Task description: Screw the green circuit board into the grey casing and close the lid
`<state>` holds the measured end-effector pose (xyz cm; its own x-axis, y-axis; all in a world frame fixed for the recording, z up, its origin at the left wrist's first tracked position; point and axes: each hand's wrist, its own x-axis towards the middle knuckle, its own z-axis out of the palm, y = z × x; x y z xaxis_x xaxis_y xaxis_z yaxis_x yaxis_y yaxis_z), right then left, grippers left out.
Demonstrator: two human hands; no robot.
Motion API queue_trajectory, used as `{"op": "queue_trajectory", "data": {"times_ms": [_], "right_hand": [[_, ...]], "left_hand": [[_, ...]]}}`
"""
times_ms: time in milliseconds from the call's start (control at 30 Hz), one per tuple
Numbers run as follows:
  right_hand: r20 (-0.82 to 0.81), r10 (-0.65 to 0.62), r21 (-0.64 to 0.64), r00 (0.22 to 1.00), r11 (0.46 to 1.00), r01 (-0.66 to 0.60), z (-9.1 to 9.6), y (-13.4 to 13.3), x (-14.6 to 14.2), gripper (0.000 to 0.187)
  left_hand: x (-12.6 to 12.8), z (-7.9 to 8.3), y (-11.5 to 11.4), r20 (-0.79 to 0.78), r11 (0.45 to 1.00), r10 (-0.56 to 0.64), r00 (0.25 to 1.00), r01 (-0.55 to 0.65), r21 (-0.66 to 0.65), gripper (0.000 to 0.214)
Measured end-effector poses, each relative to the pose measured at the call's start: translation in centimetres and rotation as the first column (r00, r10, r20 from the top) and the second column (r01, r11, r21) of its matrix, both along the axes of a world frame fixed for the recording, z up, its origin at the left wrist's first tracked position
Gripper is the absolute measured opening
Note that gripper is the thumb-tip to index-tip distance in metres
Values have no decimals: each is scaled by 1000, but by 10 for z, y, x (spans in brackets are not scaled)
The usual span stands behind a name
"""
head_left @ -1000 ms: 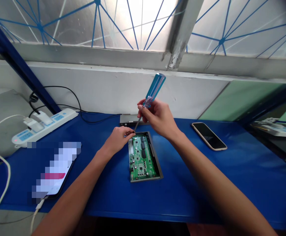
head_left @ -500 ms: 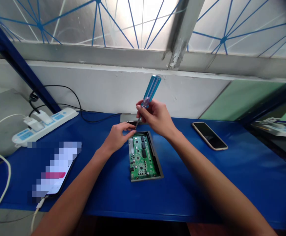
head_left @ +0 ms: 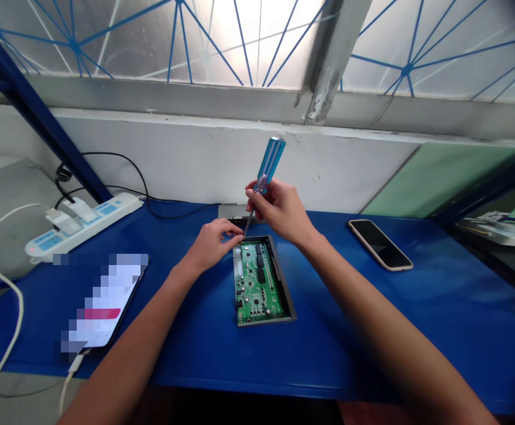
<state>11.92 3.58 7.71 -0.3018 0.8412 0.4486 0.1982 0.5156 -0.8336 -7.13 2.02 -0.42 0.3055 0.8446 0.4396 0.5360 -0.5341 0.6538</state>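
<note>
Head-worn view. Your one camera looks forward and down from your head, close above the table (head_left: pixel 399 313), with your left hand (head_left: pixel 208 245) and right hand (head_left: pixel 282 212) near the centre of the frame. The wall (head_left: pixel 240 165) and window (head_left: pixel 204 41) behind the table fill the upper frame.

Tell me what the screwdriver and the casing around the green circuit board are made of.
The screwdriver handle looks like glossy blue plastic, translucent to the light; its thin shaft looks like steel. The casing seems matte dark-grey metal, from its thin straight rim, though plastic is possible.
</note>
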Motion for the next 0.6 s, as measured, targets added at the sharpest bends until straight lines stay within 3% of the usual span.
{"op": "queue_trajectory", "data": {"times_ms": [600], "right_hand": [[12,21,6,1000,1000,-21,-11,10,-4,15]], "left_hand": [[2,-4,2,-3,1000,21,1000,-21,-4,7]]}}
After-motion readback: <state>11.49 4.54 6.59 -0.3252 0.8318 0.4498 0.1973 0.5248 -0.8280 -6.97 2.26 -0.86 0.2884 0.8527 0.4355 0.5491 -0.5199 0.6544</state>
